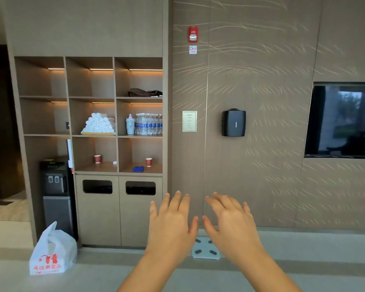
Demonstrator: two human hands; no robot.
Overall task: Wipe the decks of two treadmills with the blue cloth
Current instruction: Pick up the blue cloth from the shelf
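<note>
Currently your blue cloth (pixel 138 169) lies bunched in the bottom-right cubby of the shelf unit (pixel 116 152), just beside a red paper cup (pixel 148 162) and above a cabinet door (pixel 135 218) with a dark slot. No treadmill shows in this view, so you look to be at the very start: the cloth has to be fetched before any deck can be wiped. The next move, as I judge it, calls for stepping toward the shelves, since both hands are well short of the cubby. Then reach up and to the left to take the cloth without knocking the cup next to it.

Your left hand (pixel 171 220) is held out palm down, fingers straight and slightly fanned, holding nothing and touching nothing. Your right hand (pixel 230 220) is the same beside it, fingers spread a little wider. The two thumbs are near each other but apart. Below and between your hands a pale floor scale (pixel 207 252) sits by the wall. Farther left, a white plastic bag (pixel 53 251) stands on the floor by the water dispenser (pixel 55 186).
</note>
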